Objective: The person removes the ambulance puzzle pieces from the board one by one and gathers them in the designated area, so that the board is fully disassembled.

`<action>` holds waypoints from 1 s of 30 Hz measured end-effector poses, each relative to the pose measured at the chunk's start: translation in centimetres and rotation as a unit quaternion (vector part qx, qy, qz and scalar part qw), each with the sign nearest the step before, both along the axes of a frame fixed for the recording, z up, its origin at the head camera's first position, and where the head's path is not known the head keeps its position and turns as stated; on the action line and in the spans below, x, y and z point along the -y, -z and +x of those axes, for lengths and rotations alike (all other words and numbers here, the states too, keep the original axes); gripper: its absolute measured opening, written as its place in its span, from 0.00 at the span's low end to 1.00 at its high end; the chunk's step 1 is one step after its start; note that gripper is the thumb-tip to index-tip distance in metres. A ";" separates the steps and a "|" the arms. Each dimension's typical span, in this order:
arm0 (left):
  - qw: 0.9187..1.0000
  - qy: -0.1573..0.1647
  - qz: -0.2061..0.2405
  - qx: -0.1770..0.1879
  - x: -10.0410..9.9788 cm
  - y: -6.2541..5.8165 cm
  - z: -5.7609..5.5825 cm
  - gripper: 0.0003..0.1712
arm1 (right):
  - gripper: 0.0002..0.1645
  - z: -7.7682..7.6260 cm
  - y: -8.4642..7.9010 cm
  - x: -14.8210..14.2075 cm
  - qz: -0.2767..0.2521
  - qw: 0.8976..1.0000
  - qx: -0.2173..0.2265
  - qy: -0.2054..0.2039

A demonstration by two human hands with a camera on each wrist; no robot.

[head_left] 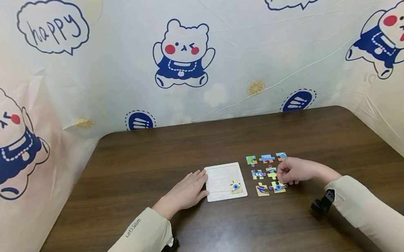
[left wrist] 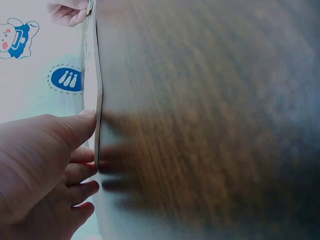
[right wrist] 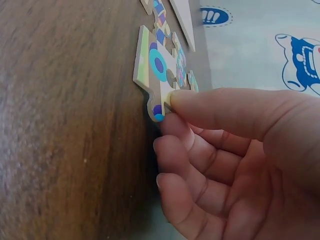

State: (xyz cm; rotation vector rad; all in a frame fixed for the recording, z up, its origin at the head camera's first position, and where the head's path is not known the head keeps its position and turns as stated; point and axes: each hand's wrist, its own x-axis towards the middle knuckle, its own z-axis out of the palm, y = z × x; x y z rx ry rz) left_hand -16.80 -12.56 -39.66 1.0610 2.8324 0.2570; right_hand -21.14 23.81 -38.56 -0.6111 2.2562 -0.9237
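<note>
My left hand lies with its fingers extended, fingertips and thumb at the left edge of a square white puzzle tray. The thumb rests against the tray's edge in the left wrist view. One wheel-patterned piece sits in the tray's lower right corner. Over the right side of the loose jigsaw pieces, my right hand pinches a puzzle piece, mostly hidden by the fingers, between thumb and index finger. Right by those fingertips is a piece with a blue wheel; the other fingers are curled.
To the right of the tray, several colourful jigsaw pieces, among them a green one and a yellow one, lie in rows on the brown wooden table. A patterned curtain stands behind the table and along its sides.
</note>
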 end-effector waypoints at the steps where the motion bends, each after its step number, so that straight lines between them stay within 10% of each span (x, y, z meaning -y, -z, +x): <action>1: 1.000 -0.001 0.000 0.000 0.0 0.0 0.0 0.24 | 0.04 0.0 0.0 0.0 0.000 1.000 0.000 0.000; 30: 1.000 0.001 0.006 0.001 0.0 -0.2 0.2 0.23 | 0.03 0.3 -0.8 0.6 0.004 1.000 -0.019 0.014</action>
